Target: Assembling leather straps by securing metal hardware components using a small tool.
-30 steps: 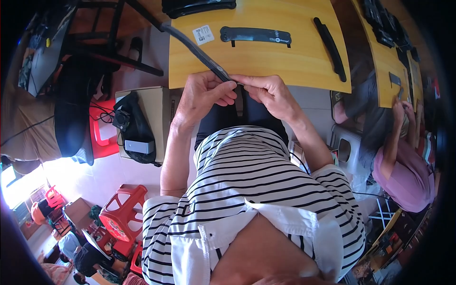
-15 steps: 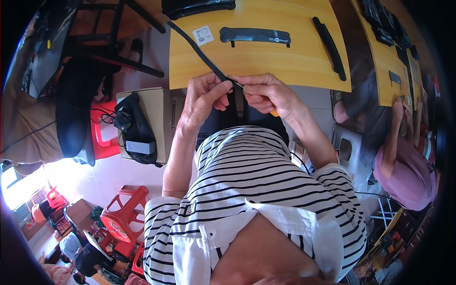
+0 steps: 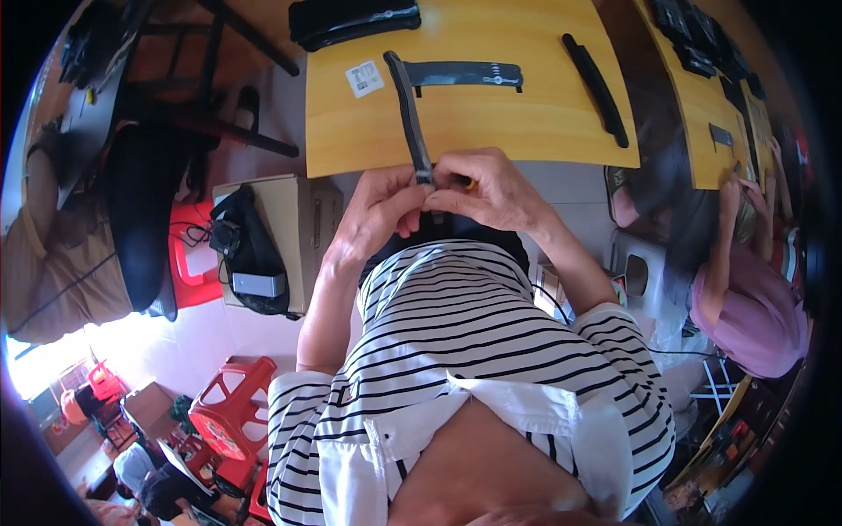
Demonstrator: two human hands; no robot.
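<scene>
A long, narrow black strip [image 3: 407, 110] rises from my fingers over the table's near edge, its far end lying across a printed strip. My left hand [image 3: 377, 210] is closed, pinching the strip's near end between thumb and fingers. Closed at the same end, my right hand [image 3: 491, 188] meets the left fingertips. A small tool with a yellow handle [image 3: 472, 185] shows inside the right hand; its tip is hidden, so its kind is unclear. The flat dark strip with white print [image 3: 474, 74] lies on the table beyond.
On the yellow wooden table [image 3: 526, 123] are a white label [image 3: 364, 79], a curved black strip [image 3: 596, 92] and a black stack [image 3: 355, 22]. A cardboard box [image 3: 303, 254] stands left, near a red stool [image 3: 230, 408]. Another person [image 3: 745, 307] works at the right-hand table.
The held strip has swung from slanting left to nearly upright, and its surface faces me more. Both hands have come slightly lower, and the yellow handle has turned up within my right hand.
</scene>
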